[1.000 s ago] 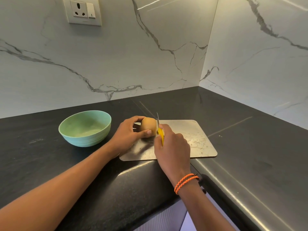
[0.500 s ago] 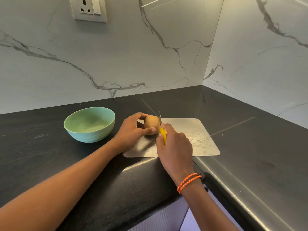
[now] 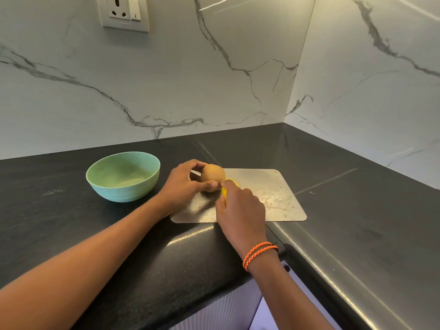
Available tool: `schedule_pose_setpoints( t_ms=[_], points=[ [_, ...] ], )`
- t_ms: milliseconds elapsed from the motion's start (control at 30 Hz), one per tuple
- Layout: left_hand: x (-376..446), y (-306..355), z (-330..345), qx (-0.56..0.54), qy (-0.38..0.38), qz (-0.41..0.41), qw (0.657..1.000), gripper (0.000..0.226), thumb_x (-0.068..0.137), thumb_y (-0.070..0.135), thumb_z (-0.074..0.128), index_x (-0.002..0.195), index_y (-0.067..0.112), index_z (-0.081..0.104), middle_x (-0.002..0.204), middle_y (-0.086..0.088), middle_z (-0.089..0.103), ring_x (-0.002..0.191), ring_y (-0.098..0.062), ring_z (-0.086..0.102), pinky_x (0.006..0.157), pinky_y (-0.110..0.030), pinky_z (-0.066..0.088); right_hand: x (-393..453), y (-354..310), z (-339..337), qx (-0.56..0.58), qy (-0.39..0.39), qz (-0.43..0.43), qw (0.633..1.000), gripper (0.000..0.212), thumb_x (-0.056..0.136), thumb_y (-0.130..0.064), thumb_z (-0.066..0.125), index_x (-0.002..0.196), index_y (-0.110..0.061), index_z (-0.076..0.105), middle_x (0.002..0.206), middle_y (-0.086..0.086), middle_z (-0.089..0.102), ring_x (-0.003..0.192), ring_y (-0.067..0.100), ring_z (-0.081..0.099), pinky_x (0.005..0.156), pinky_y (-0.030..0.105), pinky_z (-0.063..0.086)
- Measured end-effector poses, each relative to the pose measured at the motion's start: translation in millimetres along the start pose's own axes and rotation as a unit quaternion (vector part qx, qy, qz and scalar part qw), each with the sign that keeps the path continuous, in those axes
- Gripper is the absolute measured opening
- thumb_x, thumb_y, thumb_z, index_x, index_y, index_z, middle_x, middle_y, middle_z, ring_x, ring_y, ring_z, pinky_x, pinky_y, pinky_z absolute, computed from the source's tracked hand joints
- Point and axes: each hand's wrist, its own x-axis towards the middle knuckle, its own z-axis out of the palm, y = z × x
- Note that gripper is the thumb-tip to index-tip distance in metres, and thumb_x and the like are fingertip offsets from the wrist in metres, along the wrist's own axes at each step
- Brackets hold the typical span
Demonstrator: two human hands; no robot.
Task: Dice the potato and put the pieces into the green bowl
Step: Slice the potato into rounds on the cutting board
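A brown potato [image 3: 212, 174] stands on the left end of a steel cutting board [image 3: 273, 198]. My left hand [image 3: 183, 186] grips the potato, thumb across its near side and fingers curled over the top. My right hand [image 3: 240, 210] holds a yellow-handled knife [image 3: 225, 190] just right of the potato; its blade is hidden behind the potato and my fingers. A yellowish cut face or slice shows at the potato's right edge. The green bowl [image 3: 102, 184] stands to the left of the board, with no potato pieces visible inside.
The black stone counter [image 3: 71, 222] runs into a corner with marble walls behind and to the right. A wall socket [image 3: 123, 13] sits high on the back wall. The counter's rounded front edge lies just below the board.
The knife blade, which stood upright above the potato's right side, has gone down out of sight. My right hand has lowered a little. The left hand's hold is unchanged.
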Motion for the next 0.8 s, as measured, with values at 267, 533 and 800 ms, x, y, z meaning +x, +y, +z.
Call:
schedule_pose_setpoints(
  t_ms=[267, 533, 800],
  points=[
    [-2, 2, 0, -0.021, -0.001, -0.009, 1.000, 0.054, 0.078, 0.036, 0.092, 0.126, 0.031, 0.068, 0.121, 0.018, 0.066, 0.102, -0.003, 0.066, 0.076, -0.025, 0.049, -2, -7, 2, -0.043, -0.029, 0.005, 0.999, 0.022, 0.104, -0.027, 0.050, 0.123, -0.022, 0.061, 0.104, 0.003, 0.067, 0.093, 0.024, 0.066, 0.075, 0.034, 0.051],
    [-3, 2, -5, -0.042, -0.018, -0.034, 0.998, 0.049, 0.080, 0.038, 0.090, 0.122, 0.033, 0.066, 0.119, 0.018, 0.068, 0.097, -0.002, 0.068, 0.071, -0.030, 0.052, -6, -3, 1, 0.004, 0.024, 0.033, 0.999, 0.031, 0.105, -0.030, 0.046, 0.134, -0.024, 0.054, 0.103, 0.002, 0.067, 0.092, 0.022, 0.063, 0.067, 0.031, 0.037],
    [-2, 3, -11, -0.050, -0.039, -0.027, 0.998, 0.051, 0.078, 0.032, 0.094, 0.121, 0.030, 0.068, 0.117, 0.010, 0.072, 0.096, -0.014, 0.072, 0.059, -0.029, 0.051, -4, -2, 5, 0.032, 0.090, 0.004, 0.995, 0.043, 0.105, -0.035, 0.049, 0.148, -0.028, 0.048, 0.095, 0.000, 0.072, 0.084, 0.016, 0.064, 0.064, 0.026, 0.038]
  ],
)
